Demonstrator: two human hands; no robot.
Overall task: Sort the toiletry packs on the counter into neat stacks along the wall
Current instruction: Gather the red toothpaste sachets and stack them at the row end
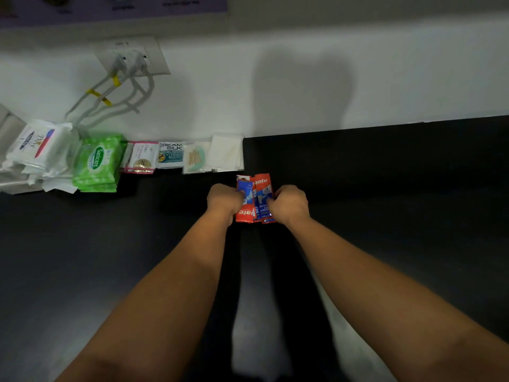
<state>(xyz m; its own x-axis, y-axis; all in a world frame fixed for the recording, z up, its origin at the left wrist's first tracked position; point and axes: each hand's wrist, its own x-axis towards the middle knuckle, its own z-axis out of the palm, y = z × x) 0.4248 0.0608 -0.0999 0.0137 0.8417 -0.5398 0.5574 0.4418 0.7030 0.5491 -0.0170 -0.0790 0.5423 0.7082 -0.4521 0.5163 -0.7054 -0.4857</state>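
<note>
On a dark matte counter (385,188), the left hand (223,199) and right hand (290,204) pinch the sides of several thin red-and-blue foil toothpaste sachets (256,199), just short of the sorted packs (170,155) along the white wall (303,92). Light, limp and probably slick, they seem best gripped by their long edges.

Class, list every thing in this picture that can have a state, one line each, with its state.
Toothpaste sachets, fanned unevenly, gripped from both sides.
Left hand, curled round the sachets' left edge.
Right hand, curled round their right edge.
Green wipes packs, stacked by the wall.
White soap packs, piled untidily.
Cream Silk sachets, lying flat against the wall.
Plugs, pushed into the wall socket.
</note>
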